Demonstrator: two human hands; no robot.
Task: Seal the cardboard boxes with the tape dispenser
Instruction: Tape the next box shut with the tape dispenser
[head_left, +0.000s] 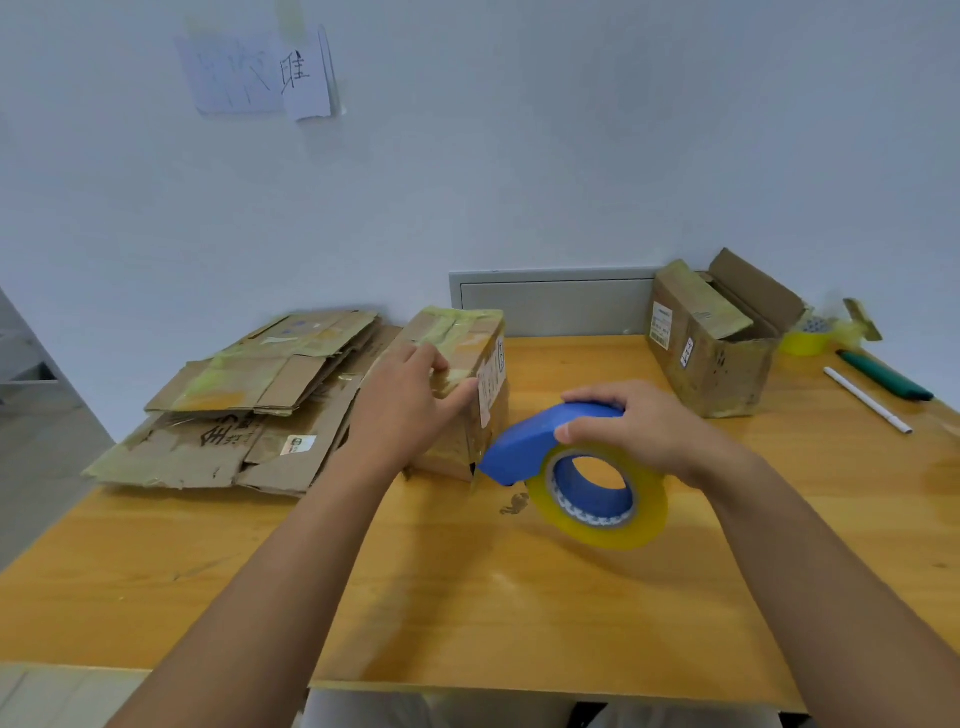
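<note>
Landmark: the small taped cardboard box (457, 384) near the middle of the wooden counter (467, 597). Its near lower face is hidden behind my left hand (410, 400) and forearm; print on the white label on its right side is too small to read. The box is brown, worn, and its top is covered in yellowish tape, flaps down. My left hand lies over the near top edge, fingers bent onto the top and thumb pressed against the right side, gripping the box. Just right of the box, and a little nearer to me, my right hand (639, 426) grips the tape dispenser (550, 441): fingers curled over the blue hood, thumb on its near edge. The dispenser's blue nose points toward the lower right corner of the box, close to it; whether it touches, I cannot tell. The cutting edge is hidden under the hood. Its roll of clear yellowish tape (602, 499) sits on a blue hub, tilted toward me. Left of the box, touching it or nearly, a stack of flattened cartons (244, 410), scuffed, with old tape; markings are partly legible only. Well right of the box and farther back, a second cardboard box (717, 343) stands with flaps open, inside not visible. Beyond it, a yellow tape roll (805, 340), blurred, a dark green tool (883, 382) and a white pen (867, 400). On the wall above the box, taped papers (260, 73), writing faint.
</note>
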